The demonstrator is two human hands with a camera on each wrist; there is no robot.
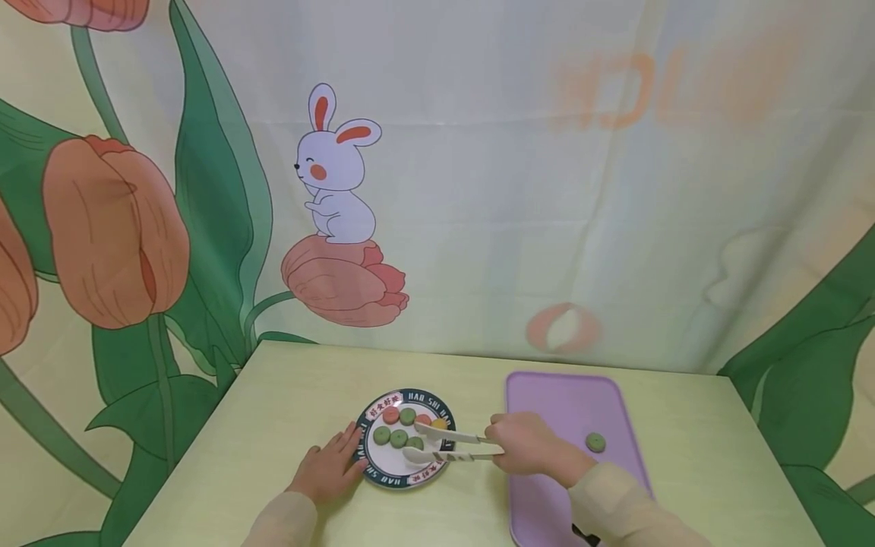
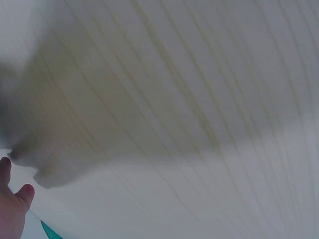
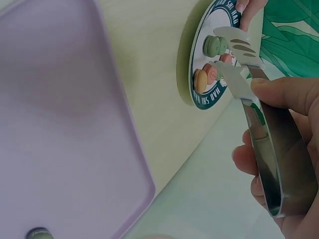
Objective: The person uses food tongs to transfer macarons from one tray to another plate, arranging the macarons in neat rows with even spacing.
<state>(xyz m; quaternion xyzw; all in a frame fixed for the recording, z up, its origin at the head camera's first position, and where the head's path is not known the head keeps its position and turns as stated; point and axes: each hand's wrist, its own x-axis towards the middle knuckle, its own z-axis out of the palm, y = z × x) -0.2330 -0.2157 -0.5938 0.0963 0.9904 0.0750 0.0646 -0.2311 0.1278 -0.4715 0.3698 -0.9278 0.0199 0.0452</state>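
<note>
My right hand grips a pair of metal tongs with pale, slotted tips. The tong tips stand apart over the round plate, near a green macaron; whether they touch it I cannot tell. Pink, green and yellow macarons lie in two rows on this dark-rimmed plate. At the plate's left rim rests my left hand, fingers fairly straight and touching the edge. Only part of that hand shows at the left of the left wrist view. Another green macaron sits on the purple tray.
The tray lies on the right half of the pale table, under my right forearm. A dark object is partly hidden by the right sleeve. Behind the table hangs a curtain printed with tulips and a rabbit.
</note>
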